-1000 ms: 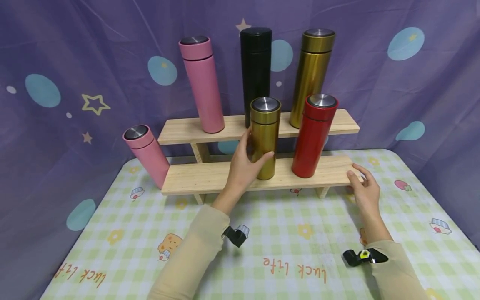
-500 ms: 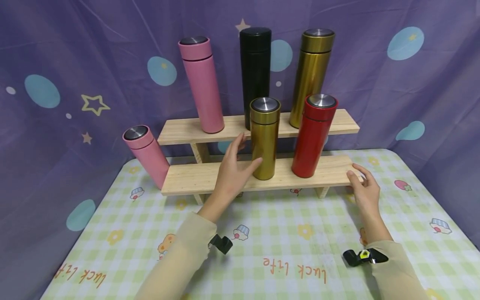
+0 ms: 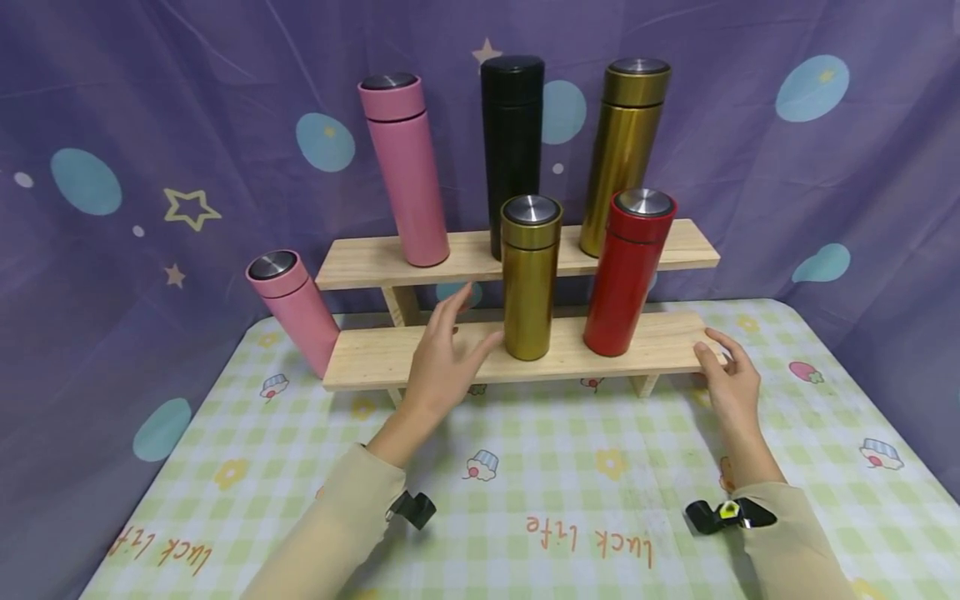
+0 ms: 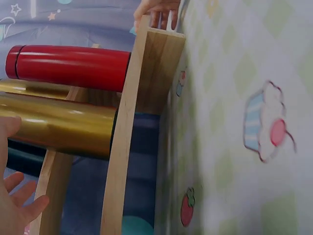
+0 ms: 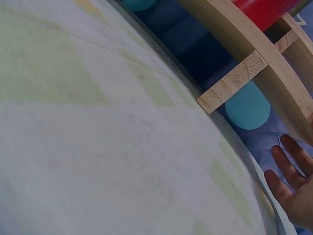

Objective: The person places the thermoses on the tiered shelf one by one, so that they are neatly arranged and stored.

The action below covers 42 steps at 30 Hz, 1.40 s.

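My left hand (image 3: 438, 362) is over the lower shelf, just left of the short gold thermos (image 3: 529, 292). Its fingers are spread, with a gap between thumb and thermos. That thermos stands upright on the lower board, as does a red thermos (image 3: 628, 275) to its right. In the left wrist view, the fingers (image 4: 22, 196) sit alongside the gold thermos (image 4: 63, 125). My right hand (image 3: 731, 379) holds the right end of the wooden shelf (image 3: 405, 354), thumb on top. From the right wrist, several fingers (image 5: 293, 169) show beside the board's end; the thumb is hidden.
On the upper board (image 3: 465, 250) stand a tall pink thermos (image 3: 408, 179), a black thermos (image 3: 513, 150) and a tall gold thermos (image 3: 628, 150). A short pink thermos (image 3: 294, 308) is left of the rack on the checked tablecloth (image 3: 555, 467). A purple curtain (image 3: 225, 100) hangs behind.
My left hand has let go of the short gold thermos and moved left and slightly toward me. The thermos stays on the lower board. My right hand has kept its place.
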Each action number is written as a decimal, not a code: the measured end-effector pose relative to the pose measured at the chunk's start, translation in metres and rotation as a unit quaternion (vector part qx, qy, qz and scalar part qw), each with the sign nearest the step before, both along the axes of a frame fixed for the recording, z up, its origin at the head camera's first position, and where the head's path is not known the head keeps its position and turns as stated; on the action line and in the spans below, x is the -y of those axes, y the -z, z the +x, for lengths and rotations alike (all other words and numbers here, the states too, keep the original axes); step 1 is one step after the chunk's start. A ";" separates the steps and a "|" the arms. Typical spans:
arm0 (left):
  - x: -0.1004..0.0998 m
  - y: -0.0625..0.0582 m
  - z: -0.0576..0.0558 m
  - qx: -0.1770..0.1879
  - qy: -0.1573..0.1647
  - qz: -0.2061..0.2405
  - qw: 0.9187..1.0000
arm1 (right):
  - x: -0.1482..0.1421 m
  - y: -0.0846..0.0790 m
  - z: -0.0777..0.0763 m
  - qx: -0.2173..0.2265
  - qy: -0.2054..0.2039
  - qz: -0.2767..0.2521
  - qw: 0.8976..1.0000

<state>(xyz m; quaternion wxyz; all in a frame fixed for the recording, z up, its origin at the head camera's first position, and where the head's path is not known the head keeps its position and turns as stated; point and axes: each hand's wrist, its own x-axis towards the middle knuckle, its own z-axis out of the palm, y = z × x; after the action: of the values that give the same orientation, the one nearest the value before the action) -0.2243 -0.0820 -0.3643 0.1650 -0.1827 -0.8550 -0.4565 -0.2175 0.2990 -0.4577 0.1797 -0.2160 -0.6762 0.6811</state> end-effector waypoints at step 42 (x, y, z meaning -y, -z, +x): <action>0.123 0.015 0.034 -0.069 -0.073 -0.016 0.995 | 0.000 0.002 -0.002 -0.016 -0.003 -0.012 1.000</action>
<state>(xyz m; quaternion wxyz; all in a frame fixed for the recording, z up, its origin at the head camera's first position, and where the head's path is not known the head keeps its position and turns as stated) -0.1906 -0.2055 -0.3792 0.2534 -0.1538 -0.8599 -0.4155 -0.2193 0.2992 -0.4594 0.1855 -0.2053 -0.6658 0.6930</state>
